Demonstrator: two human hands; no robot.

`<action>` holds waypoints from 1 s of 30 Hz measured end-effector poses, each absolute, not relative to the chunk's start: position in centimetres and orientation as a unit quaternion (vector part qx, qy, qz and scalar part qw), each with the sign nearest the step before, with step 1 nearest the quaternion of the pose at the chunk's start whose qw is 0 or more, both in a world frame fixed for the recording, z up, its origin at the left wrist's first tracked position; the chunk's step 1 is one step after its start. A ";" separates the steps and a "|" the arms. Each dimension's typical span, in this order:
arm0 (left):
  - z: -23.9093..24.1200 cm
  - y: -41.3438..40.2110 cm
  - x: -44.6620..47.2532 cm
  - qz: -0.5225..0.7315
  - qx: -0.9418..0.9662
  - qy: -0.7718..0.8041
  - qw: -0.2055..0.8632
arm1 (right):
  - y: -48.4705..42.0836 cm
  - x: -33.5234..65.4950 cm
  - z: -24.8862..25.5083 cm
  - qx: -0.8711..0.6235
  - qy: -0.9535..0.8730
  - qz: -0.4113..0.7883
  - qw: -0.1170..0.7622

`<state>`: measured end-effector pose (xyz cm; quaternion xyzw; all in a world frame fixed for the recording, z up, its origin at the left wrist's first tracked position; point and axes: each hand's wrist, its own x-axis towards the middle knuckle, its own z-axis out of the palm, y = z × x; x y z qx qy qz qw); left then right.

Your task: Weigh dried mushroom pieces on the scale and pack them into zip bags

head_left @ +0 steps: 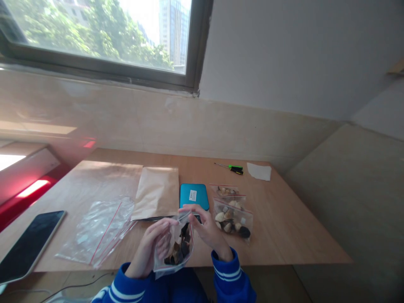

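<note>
Between my hands, over the table's front edge, is a clear zip bag [174,256] with a red seal line. Dark brown, shell-like pieces [181,248] lie inside it. My left hand [154,242] grips the bag's left side with curled fingers. At the upper right edge of the bag, my right hand [206,227] pinches the plastic. A blue digital scale [193,195] with a white label sits just behind the bag, its front partly hidden by my right hand. To the right lie several zip bags [233,221] of pale and dark pieces.
A brown paper envelope [158,191] and clear plastic bags [104,231] lie to the left, with a tablet [30,244] at the far left. Toward the back are a green-and-black screwdriver [233,168] and a white paper scrap [259,171]. The wooden table [299,235] meets the wall behind.
</note>
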<state>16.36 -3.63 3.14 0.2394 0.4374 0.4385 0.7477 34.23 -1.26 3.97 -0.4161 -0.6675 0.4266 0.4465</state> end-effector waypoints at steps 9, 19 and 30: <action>2.0 -4.2 16.2 0.482 0.292 0.341 0.752 | -1.8 34.0 2.5 -0.510 -0.472 0.379 0.611; 1.0 -4.8 16.7 0.506 0.437 0.518 0.533 | -3.3 36.4 1.3 -0.587 -0.450 0.282 0.611; 1.2 -5.0 15.6 0.547 0.415 0.532 0.496 | -5.4 37.0 0.3 -0.624 -0.530 0.180 0.545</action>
